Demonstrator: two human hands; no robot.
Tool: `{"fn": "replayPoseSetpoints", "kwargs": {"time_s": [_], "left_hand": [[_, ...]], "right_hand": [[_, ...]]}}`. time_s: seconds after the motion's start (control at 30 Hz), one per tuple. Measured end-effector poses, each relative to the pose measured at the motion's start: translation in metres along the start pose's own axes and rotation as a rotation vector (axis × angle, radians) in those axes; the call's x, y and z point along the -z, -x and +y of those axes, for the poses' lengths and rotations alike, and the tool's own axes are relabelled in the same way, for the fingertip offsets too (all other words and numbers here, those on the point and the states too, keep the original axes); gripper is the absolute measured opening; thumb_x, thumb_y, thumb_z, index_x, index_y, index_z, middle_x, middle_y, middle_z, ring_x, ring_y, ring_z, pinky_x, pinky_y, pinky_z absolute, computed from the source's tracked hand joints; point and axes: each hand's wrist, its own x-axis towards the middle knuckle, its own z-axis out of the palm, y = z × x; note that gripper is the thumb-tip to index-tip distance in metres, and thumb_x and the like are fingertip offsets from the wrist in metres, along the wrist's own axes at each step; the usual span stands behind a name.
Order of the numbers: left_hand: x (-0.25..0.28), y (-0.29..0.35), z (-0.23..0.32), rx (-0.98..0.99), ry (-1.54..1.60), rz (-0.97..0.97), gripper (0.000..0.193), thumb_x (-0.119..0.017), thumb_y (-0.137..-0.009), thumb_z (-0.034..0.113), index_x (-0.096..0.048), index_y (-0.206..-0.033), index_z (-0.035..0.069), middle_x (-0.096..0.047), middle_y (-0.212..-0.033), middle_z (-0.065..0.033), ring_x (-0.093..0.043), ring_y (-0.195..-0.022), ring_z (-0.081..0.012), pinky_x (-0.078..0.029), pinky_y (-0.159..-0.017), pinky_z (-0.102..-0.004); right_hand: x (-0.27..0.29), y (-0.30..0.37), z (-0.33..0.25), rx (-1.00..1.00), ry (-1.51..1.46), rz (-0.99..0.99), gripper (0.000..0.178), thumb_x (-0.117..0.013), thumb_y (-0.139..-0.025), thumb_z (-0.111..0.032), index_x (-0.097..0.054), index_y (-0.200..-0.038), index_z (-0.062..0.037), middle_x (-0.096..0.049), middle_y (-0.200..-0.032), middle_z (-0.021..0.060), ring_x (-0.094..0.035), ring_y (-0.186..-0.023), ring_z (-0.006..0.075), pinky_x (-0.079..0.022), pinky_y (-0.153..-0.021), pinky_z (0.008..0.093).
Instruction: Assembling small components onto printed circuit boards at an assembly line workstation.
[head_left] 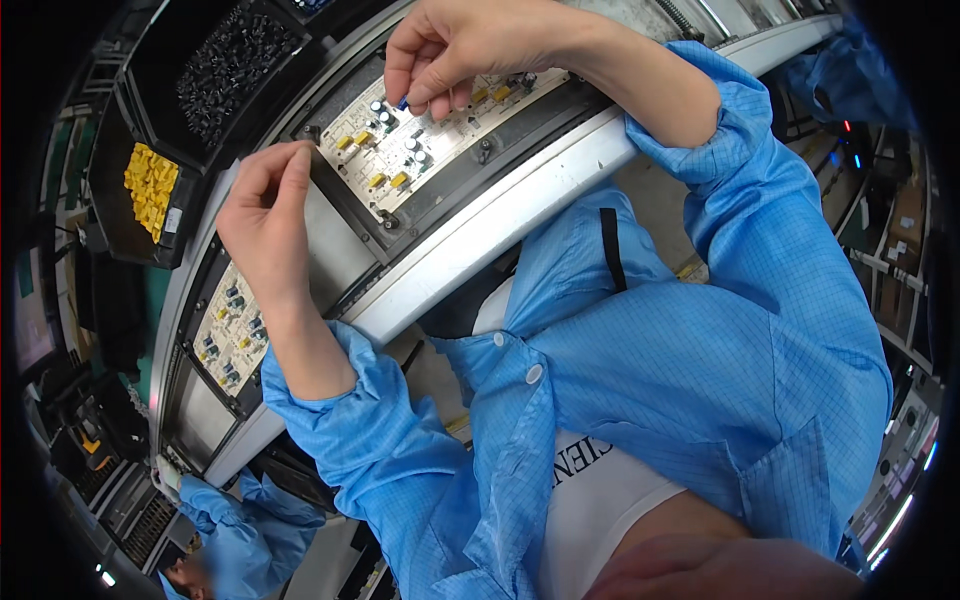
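My right hand (465,55) is over a pale circuit board (440,165), with its thumb and fingertips pinched on a small blue electronic component (403,103). The component is close to the board's surface, but whether it touches is hidden by the fingers. Black-and-white capacitors (413,146) and yellow block components (400,180) stand on the board around it. My left hand (268,205) is held by the board's left corner, thumb and fingers pressed together. Anything in that pinch is too small or hidden to make out. The board lies in a dark frame (480,155).
A metal rail (500,225) runs along the near side. A second populated board (230,325) lies farther left. Bins of yellow parts (150,190) and black parts (235,75) stand at the upper left. A co-worker in blue (250,535) is at the lower left.
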Motion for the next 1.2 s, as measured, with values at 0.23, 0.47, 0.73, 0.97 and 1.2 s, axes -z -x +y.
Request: {"fn": "replayPoseSetpoints", "kwargs": {"time_s": [0.23, 0.47, 0.73, 0.97, 1.2], "left_hand": [[-0.004, 0.004, 0.005, 0.098, -0.072, -0.047, 0.012, -0.069, -0.087, 0.008, -0.072, -0.094, -0.002, -0.064, -0.082, -0.0017, -0.055, -0.072, -0.0064, -0.044, -0.067, -0.0197], [-0.005, 0.006, 0.012, 0.106, -0.093, -0.104, 0.014, -0.069, -0.087, 0.010, -0.072, -0.094, -0.001, -0.064, -0.082, -0.0025, -0.054, -0.069, -0.0069, -0.044, -0.065, -0.0205], [-0.004, 0.010, 0.021, 0.070, -0.127, -0.139, 0.015, -0.068, -0.087, 0.012, -0.071, -0.095, -0.001, -0.064, -0.080, -0.0041, -0.054, -0.068, -0.0093, -0.044, -0.064, -0.0229], [-0.003, 0.013, 0.022, 0.070, -0.225, -0.194, 0.017, -0.068, -0.087, 0.014, -0.071, -0.096, -0.001, -0.065, -0.082, -0.0059, -0.056, -0.068, -0.0113, -0.046, -0.065, -0.0249], [-0.004, 0.015, 0.030, 0.068, -0.241, -0.201, 0.017, -0.068, -0.087, 0.014, -0.071, -0.096, 0.000, -0.066, -0.082, -0.0069, -0.057, -0.068, -0.0123, -0.046, -0.065, -0.0255]], "right_hand": [[-0.013, 0.009, -0.013, -0.143, 0.185, 0.116, 0.015, -0.066, -0.090, -0.015, -0.070, -0.091, -0.0003, -0.067, -0.069, 0.0035, -0.064, -0.062, 0.0092, -0.050, -0.057, 0.0219], [-0.022, 0.018, -0.007, -0.021, 0.514, 0.284, 0.025, -0.068, -0.087, -0.028, -0.071, -0.087, -0.0027, -0.068, -0.069, 0.0081, -0.066, -0.066, 0.0175, -0.051, -0.064, 0.0325], [-0.042, 0.021, 0.011, 0.018, 0.909, 0.353, 0.023, -0.065, -0.087, -0.028, -0.069, -0.085, -0.0055, -0.065, -0.069, 0.0113, -0.064, -0.065, 0.0258, -0.050, -0.064, 0.0370], [-0.053, 0.024, 0.016, 0.009, 0.982, 0.435, 0.020, -0.062, -0.087, -0.025, -0.068, -0.084, -0.0064, -0.066, -0.071, 0.0112, -0.066, -0.069, 0.0278, -0.051, -0.067, 0.0403], [-0.055, 0.029, 0.014, -0.028, 1.004, 0.452, 0.020, -0.062, -0.087, -0.026, -0.068, -0.084, -0.0066, -0.067, -0.073, 0.0119, -0.066, -0.073, 0.0295, -0.052, -0.068, 0.0417]]}}
